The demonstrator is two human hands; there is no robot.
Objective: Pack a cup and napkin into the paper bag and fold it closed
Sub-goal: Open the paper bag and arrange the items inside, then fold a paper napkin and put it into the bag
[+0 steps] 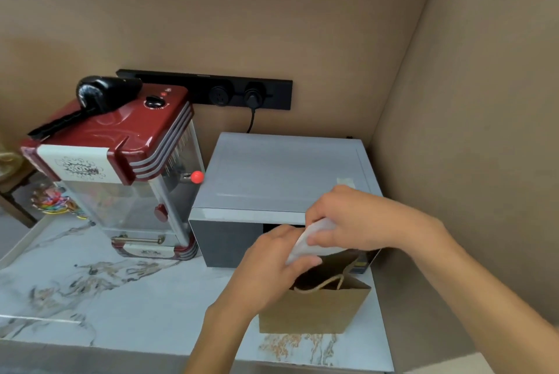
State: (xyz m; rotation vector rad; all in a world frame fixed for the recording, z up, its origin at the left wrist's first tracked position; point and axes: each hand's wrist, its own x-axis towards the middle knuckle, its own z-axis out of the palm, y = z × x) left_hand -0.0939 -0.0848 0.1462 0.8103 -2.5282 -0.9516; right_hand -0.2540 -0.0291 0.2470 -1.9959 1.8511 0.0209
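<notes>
A brown paper bag [314,310] with twine handles stands upright and open on the marble counter, in front of the microwave. Just above its mouth, both hands hold a white napkin [314,237]. My left hand [272,270] pinches the napkin's lower left edge. My right hand [348,219] grips its upper right part from above. The bag's inside is dark, so I cannot tell whether a cup is in it. No cup is visible anywhere.
A grey microwave [272,180] stands behind the bag against the corner walls. A red popcorn machine [121,168] stands to its left, with a black hair dryer [99,95] on top. A black socket strip [230,92] runs along the wall. The marble counter [106,298] stretches left.
</notes>
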